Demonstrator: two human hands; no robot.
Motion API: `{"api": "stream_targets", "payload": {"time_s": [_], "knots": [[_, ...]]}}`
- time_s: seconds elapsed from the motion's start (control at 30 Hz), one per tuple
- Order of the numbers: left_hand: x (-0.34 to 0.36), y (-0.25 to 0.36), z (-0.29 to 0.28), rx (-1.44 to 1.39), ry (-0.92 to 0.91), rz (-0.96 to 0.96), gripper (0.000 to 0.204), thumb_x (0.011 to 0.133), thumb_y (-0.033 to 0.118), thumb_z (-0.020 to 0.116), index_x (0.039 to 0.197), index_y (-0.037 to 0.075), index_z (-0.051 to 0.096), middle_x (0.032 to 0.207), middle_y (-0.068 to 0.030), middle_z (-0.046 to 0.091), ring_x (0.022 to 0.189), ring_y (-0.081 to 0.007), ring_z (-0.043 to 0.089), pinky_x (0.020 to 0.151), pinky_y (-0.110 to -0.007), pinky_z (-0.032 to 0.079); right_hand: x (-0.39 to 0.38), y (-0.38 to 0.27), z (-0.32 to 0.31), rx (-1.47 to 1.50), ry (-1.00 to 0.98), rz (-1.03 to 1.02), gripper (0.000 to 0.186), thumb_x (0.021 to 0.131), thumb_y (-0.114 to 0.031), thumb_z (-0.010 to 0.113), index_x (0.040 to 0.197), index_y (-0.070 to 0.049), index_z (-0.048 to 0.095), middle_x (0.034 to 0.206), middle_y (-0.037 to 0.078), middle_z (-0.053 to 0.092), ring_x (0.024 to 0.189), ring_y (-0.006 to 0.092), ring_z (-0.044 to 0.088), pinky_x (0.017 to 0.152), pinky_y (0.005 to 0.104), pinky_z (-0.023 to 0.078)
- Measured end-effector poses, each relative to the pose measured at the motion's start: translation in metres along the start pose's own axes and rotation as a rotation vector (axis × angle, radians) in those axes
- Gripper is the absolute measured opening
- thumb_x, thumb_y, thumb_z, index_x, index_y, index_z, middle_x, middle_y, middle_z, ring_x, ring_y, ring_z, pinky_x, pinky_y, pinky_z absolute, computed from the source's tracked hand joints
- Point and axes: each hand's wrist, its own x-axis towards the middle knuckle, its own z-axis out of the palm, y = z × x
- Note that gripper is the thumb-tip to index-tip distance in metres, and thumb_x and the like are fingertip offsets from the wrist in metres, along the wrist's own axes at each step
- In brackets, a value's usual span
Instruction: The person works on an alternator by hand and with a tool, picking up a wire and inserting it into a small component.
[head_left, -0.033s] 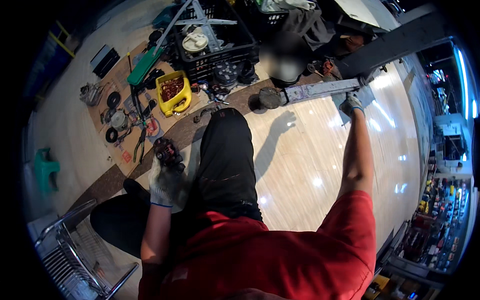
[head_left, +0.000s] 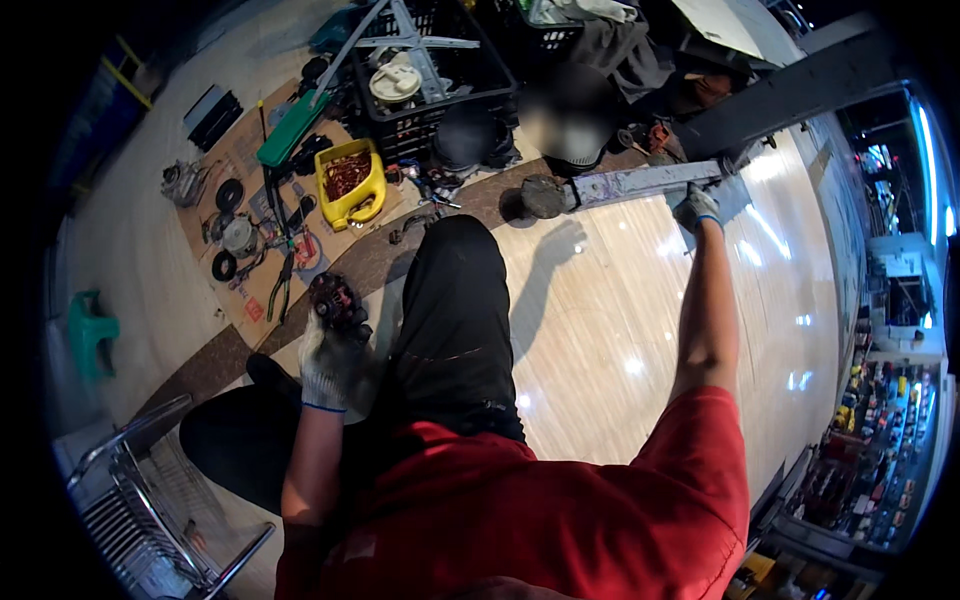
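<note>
My left hand point(head_left: 330, 365), in a white knit glove with a blue cuff, is closed on a dark, reddish-brown rounded motor part point(head_left: 338, 300) beside my bent knee. Stretched far to the right, my gloved right hand point(head_left: 698, 209) appears just below the outer end of a scuffed metal beam point(head_left: 650, 182); its fingers look loosely apart and I see nothing in them. To the left, pliers with dark handles point(head_left: 281, 285), black rings point(head_left: 229, 194) and a round metal part point(head_left: 239, 237) lie on flattened cardboard point(head_left: 235, 155). A yellow scoop-like container point(head_left: 370, 201) there holds copper-coloured pieces.
Beyond the cardboard stands a black plastic crate point(head_left: 400, 140) with a metal frame and a white round part. A round-ended foot point(head_left: 543, 197) ends the beam. A green stool point(head_left: 92, 335) is far left, a chrome-framed chair point(head_left: 150, 500) lower left, loaded shelves point(head_left: 885, 450) at right.
My right hand has shifted slightly left, and its shadow on the floor shows the fingers closer together. The left hand keeps its hold on the motor part.
</note>
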Motion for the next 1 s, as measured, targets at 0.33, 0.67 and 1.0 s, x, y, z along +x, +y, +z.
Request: {"api": "stream_targets", "payload": {"time_s": [0.33, 0.67, 1.0], "knots": [[0.005, 0.000, -0.056, -0.042, 0.130, -0.082, 0.048, 0.096, 0.035, 0.058, 0.137, 0.011, 0.048, 0.121, -0.0102, 0.058, 0.094, -0.0209, 0.056, 0.078, -0.033, 0.048, -0.263, -0.297, -0.094, 1.083, 0.318, -0.731, 0.041, 0.089, -0.021, 0.065, 0.126, -0.006, 0.058, 0.125, 0.020, 0.060, 0.111, 0.0291, 0.059, 0.093, 0.0324, 0.049], [-0.002, 0.013, -0.034, 0.036, 0.054, 0.061, 0.041, 0.102, 0.036, 0.047, 0.133, 0.009, 0.051, 0.116, -0.0106, 0.064, 0.098, -0.0245, 0.064, 0.079, -0.039, 0.055, -0.289, -0.386, -0.068, 1.222, -0.332, -1.111, 0.049, 0.095, -0.026, 0.058, 0.133, 0.004, 0.053, 0.126, 0.016, 0.063, 0.113, 0.0178, 0.059, 0.099, 0.0291, 0.044], [-0.009, 0.020, -0.024, -0.044, 0.090, 0.149, 0.033, 0.102, 0.025, 0.049, 0.131, 0.008, 0.050, 0.120, -0.0080, 0.063, 0.100, -0.0227, 0.065, 0.072, -0.038, 0.056, -0.305, -0.382, -0.065, 0.487, -0.361, -1.347, 0.040, 0.088, -0.034, 0.064, 0.120, -0.010, 0.063, 0.096, 0.022, 0.067, 0.092, 0.0414, 0.063, 0.078, 0.0441, 0.052]]}}
